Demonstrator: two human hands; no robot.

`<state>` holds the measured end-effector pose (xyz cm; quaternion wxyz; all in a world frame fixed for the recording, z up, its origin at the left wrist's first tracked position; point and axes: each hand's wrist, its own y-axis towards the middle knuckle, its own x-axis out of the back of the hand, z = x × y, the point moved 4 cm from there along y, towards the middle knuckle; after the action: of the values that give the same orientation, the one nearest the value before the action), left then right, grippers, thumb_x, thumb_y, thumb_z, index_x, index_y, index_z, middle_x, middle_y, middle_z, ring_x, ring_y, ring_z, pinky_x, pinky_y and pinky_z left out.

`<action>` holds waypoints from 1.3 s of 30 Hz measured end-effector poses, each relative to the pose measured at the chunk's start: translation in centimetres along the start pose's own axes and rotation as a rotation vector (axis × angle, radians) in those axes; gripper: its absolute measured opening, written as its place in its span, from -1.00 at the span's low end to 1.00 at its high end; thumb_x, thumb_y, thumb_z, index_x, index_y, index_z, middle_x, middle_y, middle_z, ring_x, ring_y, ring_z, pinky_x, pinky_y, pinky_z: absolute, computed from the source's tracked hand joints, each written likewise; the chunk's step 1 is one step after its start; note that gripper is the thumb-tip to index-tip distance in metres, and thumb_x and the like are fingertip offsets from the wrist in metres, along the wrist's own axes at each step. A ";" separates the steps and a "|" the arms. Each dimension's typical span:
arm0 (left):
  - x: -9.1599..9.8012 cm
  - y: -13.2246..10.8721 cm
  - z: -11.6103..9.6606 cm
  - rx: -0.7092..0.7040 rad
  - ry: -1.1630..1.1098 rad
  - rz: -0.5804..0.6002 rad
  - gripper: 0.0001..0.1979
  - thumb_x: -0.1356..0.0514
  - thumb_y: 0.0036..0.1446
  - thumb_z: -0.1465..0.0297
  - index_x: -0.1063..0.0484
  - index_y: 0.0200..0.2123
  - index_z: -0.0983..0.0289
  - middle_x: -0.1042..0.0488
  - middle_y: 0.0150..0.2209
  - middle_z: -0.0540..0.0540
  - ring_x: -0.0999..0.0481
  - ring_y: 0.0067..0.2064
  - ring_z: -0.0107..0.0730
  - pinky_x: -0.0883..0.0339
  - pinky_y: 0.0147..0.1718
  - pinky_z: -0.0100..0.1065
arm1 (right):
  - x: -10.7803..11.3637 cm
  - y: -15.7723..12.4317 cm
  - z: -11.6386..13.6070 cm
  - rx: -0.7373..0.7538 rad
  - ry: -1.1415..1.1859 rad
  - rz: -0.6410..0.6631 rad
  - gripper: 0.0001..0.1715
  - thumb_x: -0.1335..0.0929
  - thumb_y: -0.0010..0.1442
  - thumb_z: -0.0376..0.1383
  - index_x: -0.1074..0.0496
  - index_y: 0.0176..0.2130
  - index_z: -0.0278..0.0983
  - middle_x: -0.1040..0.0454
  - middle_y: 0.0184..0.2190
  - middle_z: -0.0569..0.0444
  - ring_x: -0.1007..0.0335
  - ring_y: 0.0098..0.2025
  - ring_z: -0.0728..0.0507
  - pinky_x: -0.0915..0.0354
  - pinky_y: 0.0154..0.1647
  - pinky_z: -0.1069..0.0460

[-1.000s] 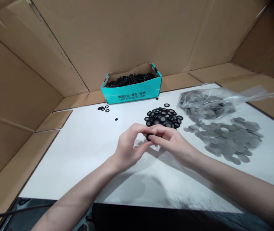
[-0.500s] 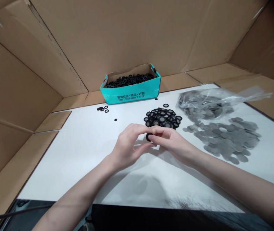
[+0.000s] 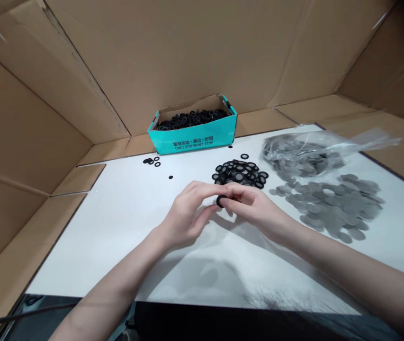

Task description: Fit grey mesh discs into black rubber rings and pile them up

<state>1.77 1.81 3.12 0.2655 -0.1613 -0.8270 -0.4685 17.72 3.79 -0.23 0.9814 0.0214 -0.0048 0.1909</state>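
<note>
Between the fingertips of both hands is a small black rubber ring, partly covered by my right thumb. My right hand pinches it from the right. My left hand is curled around its left side, thumb tip at the lower edge and fingers along the top. Whether a grey disc sits inside the ring is hidden. Just beyond my hands lies a pile of black rings with grey centres. To the right, many loose grey mesh-like discs are spread on the white tabletop.
A turquoise box full of black rings stands at the back. A clear plastic bag of grey discs lies at the back right. A few stray rings are at the left. Cardboard walls surround the table.
My left thumb has drawn back left and up, closer to the black ring's lower edge. The ring has shifted very slightly; my right hand still holds it.
</note>
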 end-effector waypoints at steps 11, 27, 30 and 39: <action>4.1 -1.0 5.5 0.381 0.343 -0.327 -0.72 -0.07 0.25 0.52 -0.36 0.01 0.25 -0.49 -0.09 0.17 -0.51 -0.10 -0.29 -0.42 -0.08 -0.21 | 4.8 1.4 0.9 0.299 -0.581 -0.453 -0.84 -0.39 0.17 -0.18 -0.47 -0.25 -0.20 -0.50 -0.40 0.05 -0.35 -0.39 -0.13 -0.23 -0.32 -0.03; 6.5 -5.1 14.4 0.909 0.770 0.154 -0.51 0.00 0.34 0.30 -0.23 0.30 0.17 -0.27 0.35 0.17 -0.07 0.42 0.14 0.08 0.31 0.32 | 6.6 1.9 1.0 0.335 -0.858 -0.520 -0.78 -0.30 0.22 -0.20 -0.49 -0.36 -0.22 -0.51 -0.36 0.00 -0.32 -0.43 -0.13 -0.24 -0.27 -0.04; 6.8 -4.7 14.0 0.896 0.797 0.125 -0.53 -0.05 0.30 0.34 -0.28 0.26 0.23 -0.43 0.23 0.21 -0.26 0.33 0.11 -0.01 0.30 0.21 | 6.7 1.8 1.7 0.349 -0.843 -0.525 -0.78 -0.28 0.22 -0.20 -0.47 -0.37 -0.20 -0.51 -0.36 -0.02 -0.34 -0.41 -0.15 -0.23 -0.29 -0.05; 7.6 -3.9 13.2 0.866 0.835 0.071 -0.64 -0.09 0.16 0.50 -0.49 0.01 0.24 -0.61 -0.09 0.15 -0.57 0.01 -0.10 -0.31 0.10 -0.15 | 10.1 0.2 4.8 0.135 -0.996 -0.465 -0.83 -0.32 0.15 -0.24 -0.45 -0.44 -0.22 -0.53 -0.46 0.00 -0.36 -0.42 -0.16 -0.19 -0.31 -0.04</action>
<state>-10.21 11.32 -0.61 0.6250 0.1315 -0.7624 -0.1038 26.97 7.59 4.72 0.8732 0.1723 -0.4513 -0.0642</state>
